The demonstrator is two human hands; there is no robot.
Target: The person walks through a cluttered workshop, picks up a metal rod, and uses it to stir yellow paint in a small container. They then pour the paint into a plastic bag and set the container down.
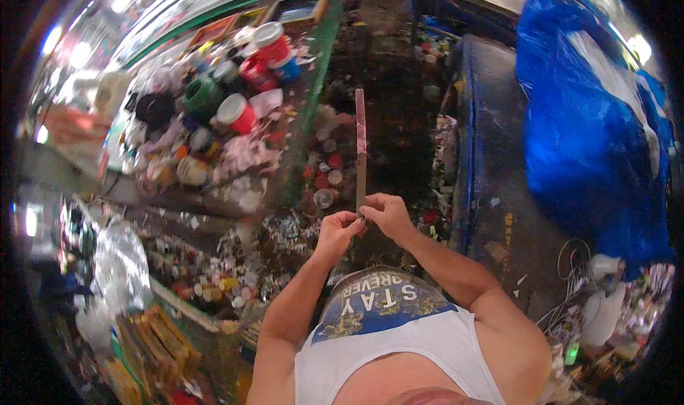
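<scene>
- I see the left hand (338,235) nearly closed, thumb and fingers pinching the strip's near end.
- I have the right hand (389,217) just beside it, at two o'clock, thumb and fingertips also closed on that end.
- The narrow strip (361,123), pinkish beyond and brownish nearer the hands, points to twelve o'clock.
- From the hands, I make out piled tubs (236,113) at eleven, a dark panel (491,184) at three, blue sheeting (570,120) at two.

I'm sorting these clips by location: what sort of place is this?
Probably a cluttered workshop, though its trade is unclear: red and white tubs stand amid clutter on a green-edged table, small containers lie jumbled nearby, and blue sheeting spreads at the right.
</scene>
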